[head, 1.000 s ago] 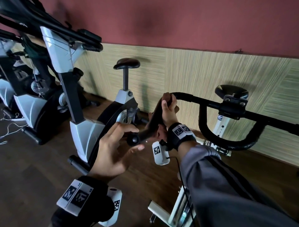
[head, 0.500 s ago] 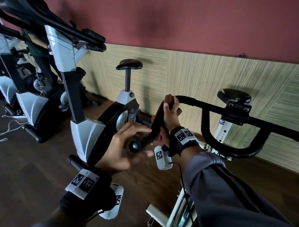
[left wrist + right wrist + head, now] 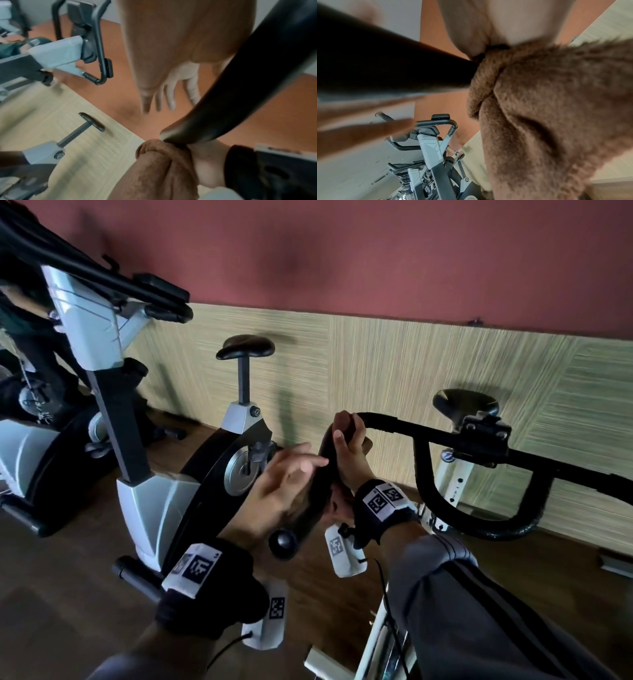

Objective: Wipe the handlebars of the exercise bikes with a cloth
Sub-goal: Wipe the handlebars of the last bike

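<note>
The black handlebar [image 3: 445, 440] of the near white bike runs across the right of the head view; its left grip curves down to a round end cap [image 3: 283, 543]. My right hand [image 3: 349, 440] grips the bend of that grip with a brown fluffy cloth [image 3: 539, 108] wrapped round the bar under the palm; the cloth [image 3: 154, 169] bunches below the bar [image 3: 240, 81]. My left hand [image 3: 287, 484] is open with straight fingers [image 3: 164, 94], close beside the grip's left side; I cannot tell if it touches.
A grey and black exercise bike [image 3: 144, 491] stands close on the left, its saddle [image 3: 245, 347] and handlebars [image 3: 147, 292] raised. Another bike [image 3: 34, 457] is at the far left. The near bike's saddle [image 3: 466, 402] is by the panelled wall. The floor is dark wood.
My left hand has risen from beside the end cap up along the grip toward my right hand, its fingers straightening. The right hand stays on the bend with the cloth.
</note>
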